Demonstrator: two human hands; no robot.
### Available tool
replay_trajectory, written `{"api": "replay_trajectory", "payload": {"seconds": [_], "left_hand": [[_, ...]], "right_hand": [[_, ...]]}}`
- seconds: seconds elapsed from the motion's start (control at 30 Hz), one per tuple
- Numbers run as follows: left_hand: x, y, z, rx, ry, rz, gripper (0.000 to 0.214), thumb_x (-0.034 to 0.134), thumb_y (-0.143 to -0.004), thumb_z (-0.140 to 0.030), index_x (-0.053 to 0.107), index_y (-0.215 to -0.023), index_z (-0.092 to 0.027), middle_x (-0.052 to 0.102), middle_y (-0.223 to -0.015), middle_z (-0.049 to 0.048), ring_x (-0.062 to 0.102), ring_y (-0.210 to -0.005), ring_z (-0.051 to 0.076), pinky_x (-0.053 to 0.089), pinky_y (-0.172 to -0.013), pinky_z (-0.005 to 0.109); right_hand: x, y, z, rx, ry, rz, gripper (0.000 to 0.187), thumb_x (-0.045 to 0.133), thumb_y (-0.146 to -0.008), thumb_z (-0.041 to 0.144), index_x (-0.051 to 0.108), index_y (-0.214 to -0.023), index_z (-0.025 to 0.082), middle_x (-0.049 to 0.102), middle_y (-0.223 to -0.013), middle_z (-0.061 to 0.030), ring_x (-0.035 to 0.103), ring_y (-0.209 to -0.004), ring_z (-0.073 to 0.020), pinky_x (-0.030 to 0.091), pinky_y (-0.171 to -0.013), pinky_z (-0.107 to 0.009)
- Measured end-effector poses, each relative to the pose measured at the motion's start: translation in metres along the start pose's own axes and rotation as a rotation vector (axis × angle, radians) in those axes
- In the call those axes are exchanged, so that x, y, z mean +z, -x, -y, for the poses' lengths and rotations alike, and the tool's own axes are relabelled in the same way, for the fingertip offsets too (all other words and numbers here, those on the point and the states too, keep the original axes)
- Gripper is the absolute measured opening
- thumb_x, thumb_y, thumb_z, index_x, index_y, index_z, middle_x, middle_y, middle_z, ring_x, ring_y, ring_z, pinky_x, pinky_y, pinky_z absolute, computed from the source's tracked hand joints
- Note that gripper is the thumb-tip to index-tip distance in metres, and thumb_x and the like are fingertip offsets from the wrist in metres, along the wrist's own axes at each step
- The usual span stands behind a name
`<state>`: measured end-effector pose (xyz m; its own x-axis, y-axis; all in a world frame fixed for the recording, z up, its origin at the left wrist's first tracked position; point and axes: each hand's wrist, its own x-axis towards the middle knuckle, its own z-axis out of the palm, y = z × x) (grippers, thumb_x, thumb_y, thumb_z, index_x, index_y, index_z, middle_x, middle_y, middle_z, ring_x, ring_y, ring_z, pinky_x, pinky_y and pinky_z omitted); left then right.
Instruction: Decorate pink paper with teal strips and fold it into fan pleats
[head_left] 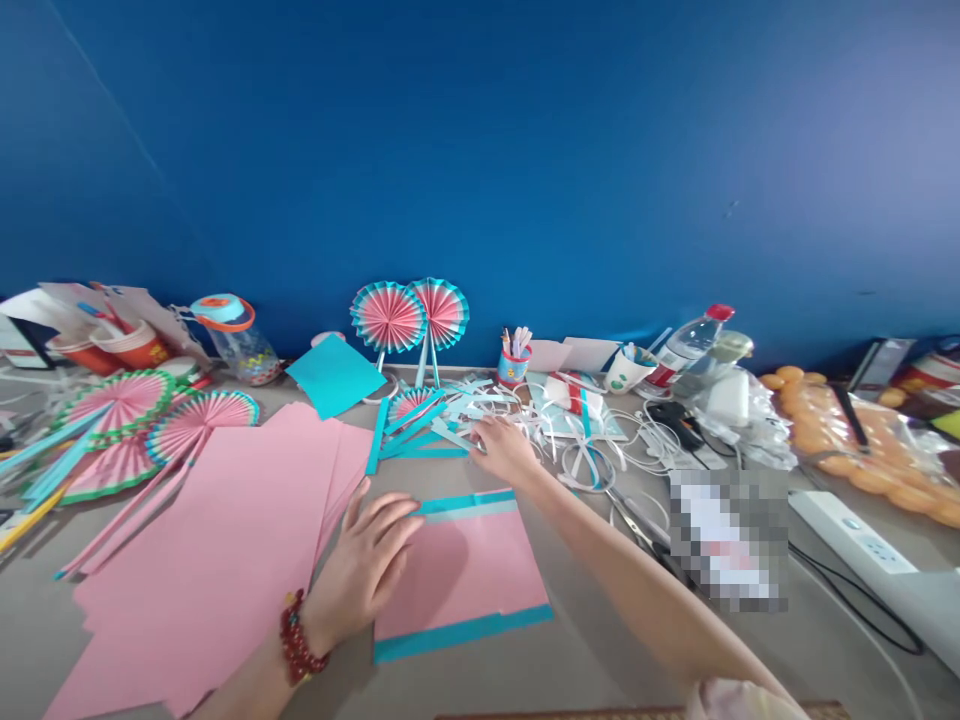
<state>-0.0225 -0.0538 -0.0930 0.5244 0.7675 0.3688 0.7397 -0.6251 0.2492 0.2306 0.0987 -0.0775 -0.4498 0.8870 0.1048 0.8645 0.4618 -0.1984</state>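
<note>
A pink sheet of paper (472, 565) with teal strips along its far and near edges lies flat in front of me. My left hand (371, 555) rests on its left side, fingers stretched out and a little apart. Beyond the sheet, my right hand (502, 450) reaches into a loose heap of teal paper strips (412, 435) and curly white strips (540, 425). Its fingers are bent together at the strips, and what lies between the fingertips is too small to make out.
A stack of pink paper (217, 540) spreads at left beside folded paper fans (199, 425). Two round fans (390, 318) stand against the wall behind a teal sheet (337, 375). Scissors (637, 525), a bottle (686, 350), a power strip (855, 530) and cables lie at right.
</note>
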Motion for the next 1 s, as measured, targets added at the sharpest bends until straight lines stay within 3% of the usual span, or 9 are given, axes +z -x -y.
{"api": "replay_trajectory", "payload": {"seconds": [0.13, 0.3, 0.5, 0.67, 0.87, 1.0], "left_hand": [[0.000, 0.004, 0.013, -0.085, 0.060, -0.110, 0.038, 0.043, -0.093, -0.011, 0.056, -0.127, -0.024, 0.062, -0.127, 0.0079, 0.052, -0.124, 0.023, 0.031, -0.115, 0.053], [0.006, 0.002, 0.019, -0.110, 0.171, -0.199, 0.032, 0.044, -0.094, -0.012, 0.060, -0.119, -0.023, 0.064, -0.122, 0.0083, 0.055, -0.121, 0.023, 0.037, -0.111, 0.051], [0.007, 0.002, 0.019, -0.084, 0.220, -0.211, 0.029, 0.045, -0.093, -0.010, 0.061, -0.114, -0.023, 0.063, -0.121, 0.0083, 0.055, -0.119, 0.023, 0.040, -0.108, 0.050], [0.005, 0.003, 0.017, -0.087, 0.220, -0.241, 0.029, 0.046, -0.093, -0.008, 0.060, -0.113, -0.023, 0.063, -0.119, 0.0073, 0.055, -0.118, 0.022, 0.039, -0.109, 0.050], [0.007, 0.003, 0.017, -0.069, 0.216, -0.232, 0.029, 0.045, -0.093, -0.010, 0.060, -0.114, -0.022, 0.064, -0.119, 0.0082, 0.055, -0.118, 0.023, 0.044, -0.104, 0.048], [0.006, 0.004, 0.016, -0.055, 0.168, -0.189, 0.030, 0.044, -0.093, -0.011, 0.061, -0.117, -0.022, 0.065, -0.120, 0.0093, 0.057, -0.117, 0.023, 0.043, -0.106, 0.049]], "right_hand": [[0.001, -0.010, 0.001, 0.024, 0.011, 0.047, 0.007, 0.062, -0.076, 0.018, 0.069, -0.079, 0.020, 0.068, -0.094, -0.0061, 0.062, -0.088, -0.0204, 0.042, -0.076, -0.027], [-0.006, -0.005, -0.001, 0.024, 0.022, 0.109, 0.017, 0.061, -0.076, 0.023, 0.069, -0.091, 0.022, 0.067, -0.102, -0.0051, 0.062, -0.093, -0.0204, 0.042, -0.076, -0.027], [-0.009, -0.006, 0.005, 0.019, 0.061, 0.148, 0.013, 0.059, -0.076, 0.022, 0.069, -0.085, 0.021, 0.067, -0.103, -0.0067, 0.062, -0.096, -0.0232, 0.042, -0.079, -0.030], [-0.011, -0.010, 0.012, -0.032, 0.077, 0.139, 0.024, 0.062, -0.074, 0.022, 0.068, -0.097, 0.021, 0.066, -0.111, -0.0090, 0.059, -0.105, -0.0263, 0.041, -0.086, -0.033], [-0.009, -0.013, 0.014, -0.034, -0.013, 0.155, 0.007, 0.065, -0.067, 0.018, 0.067, -0.074, 0.019, 0.070, -0.094, -0.0075, 0.061, -0.097, -0.0260, 0.041, -0.082, -0.031], [-0.014, -0.012, 0.005, -0.007, -0.179, 0.100, 0.009, 0.063, -0.067, 0.016, 0.065, -0.074, 0.020, 0.071, -0.083, -0.0028, 0.063, -0.085, -0.0210, 0.041, -0.075, -0.027]]}}
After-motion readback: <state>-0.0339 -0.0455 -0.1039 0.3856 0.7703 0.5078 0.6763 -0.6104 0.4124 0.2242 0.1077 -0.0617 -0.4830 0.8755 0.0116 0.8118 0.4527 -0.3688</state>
